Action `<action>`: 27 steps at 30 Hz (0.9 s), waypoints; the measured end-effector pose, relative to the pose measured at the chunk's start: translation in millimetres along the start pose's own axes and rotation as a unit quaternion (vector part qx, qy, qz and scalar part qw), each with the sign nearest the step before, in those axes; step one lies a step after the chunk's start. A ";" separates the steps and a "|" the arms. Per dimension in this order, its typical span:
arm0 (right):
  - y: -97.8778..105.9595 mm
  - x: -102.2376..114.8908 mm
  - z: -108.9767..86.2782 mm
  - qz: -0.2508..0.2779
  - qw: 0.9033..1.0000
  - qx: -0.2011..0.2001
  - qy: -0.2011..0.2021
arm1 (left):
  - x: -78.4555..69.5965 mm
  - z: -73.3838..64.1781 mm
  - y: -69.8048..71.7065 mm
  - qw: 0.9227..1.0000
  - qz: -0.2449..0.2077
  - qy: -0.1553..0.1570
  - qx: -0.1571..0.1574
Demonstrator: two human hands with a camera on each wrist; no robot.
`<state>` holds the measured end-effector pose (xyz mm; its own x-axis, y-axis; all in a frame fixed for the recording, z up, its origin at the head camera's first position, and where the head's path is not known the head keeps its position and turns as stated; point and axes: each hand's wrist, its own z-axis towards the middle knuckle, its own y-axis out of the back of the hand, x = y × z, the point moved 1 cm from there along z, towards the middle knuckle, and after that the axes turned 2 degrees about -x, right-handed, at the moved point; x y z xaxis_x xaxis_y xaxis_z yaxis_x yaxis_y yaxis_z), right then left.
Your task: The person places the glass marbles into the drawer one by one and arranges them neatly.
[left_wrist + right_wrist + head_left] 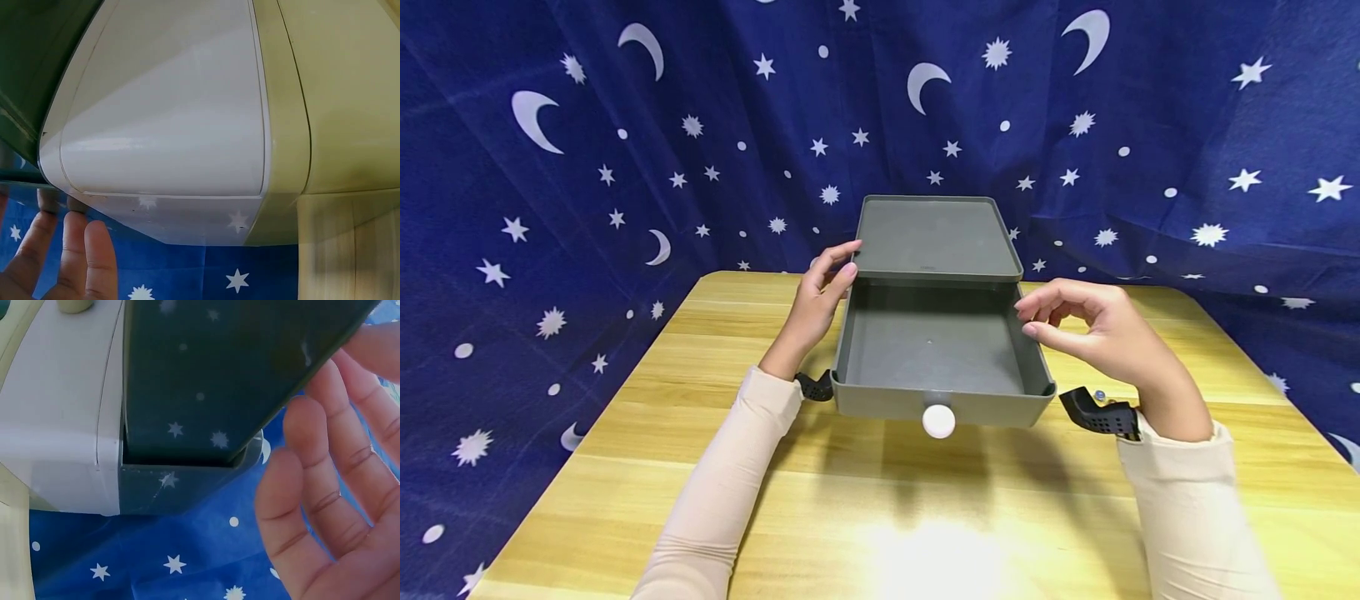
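Backdrop [880, 108]: navy fabric printed with white moons, stars and dots, hanging behind and to both sides.
Counter [715, 492]: pale wood planks, strong glare toward the near edge.
Single-drawer organizer box [932, 237]: on the counter, mid-view, between both hands; contact at its base hidden. Could tip forward, I'd judge, if weight lands on the pulled-out end. Looks matt grey, shallow raised lip round the flat top.
Drawer [880, 404]: pulled well out toward the person. Could drop out or jam if dragged further or skewed by a one-sided push. Looks plain grey, straight walls, pale speck on its floor.
Right hand [1105, 329]: beside the drawer's right wall, fingers loosely bent, thumb apart, gripping nothing visible; contact unclear. Pinch risk at the box's front edge if the drawer slides in.
Left hand [812, 307]: at the box's left side, fingers fairly straight, extended along it, not wrapped; index tip seems to touch.
Knob [938, 422]: round, white, centred on the drawer front, untouched.
Blue bead [1100, 395]: probably that, glossy, by the right wrist; a sleeve brush could roll it.
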<state>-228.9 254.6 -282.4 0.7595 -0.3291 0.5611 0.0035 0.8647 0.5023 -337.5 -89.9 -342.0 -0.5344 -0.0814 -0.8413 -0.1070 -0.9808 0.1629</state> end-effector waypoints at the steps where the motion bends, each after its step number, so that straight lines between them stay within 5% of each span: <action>1: 0.6 -0.4 -0.6 0.008 1.000 0.000 0.002 | 0.1 0.1 0.0 1.000 0.000 0.000 0.001; 19: 19.7 -16.1 -20.0 0.070 0.996 -0.028 -0.050 | -0.3 0.1 -1.3 1.000 0.001 -0.004 -0.005; 27: 37.8 -30.5 -31.3 -0.005 0.995 -0.015 -0.103 | 0.7 0.4 -1.2 1.000 0.001 -0.007 -0.007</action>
<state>-231.6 309.2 -301.1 0.6101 -0.4050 0.6810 0.0311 0.8710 0.4902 -338.1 -88.8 -342.5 -0.5463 -0.0819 -0.8336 -0.0935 -0.9830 0.1579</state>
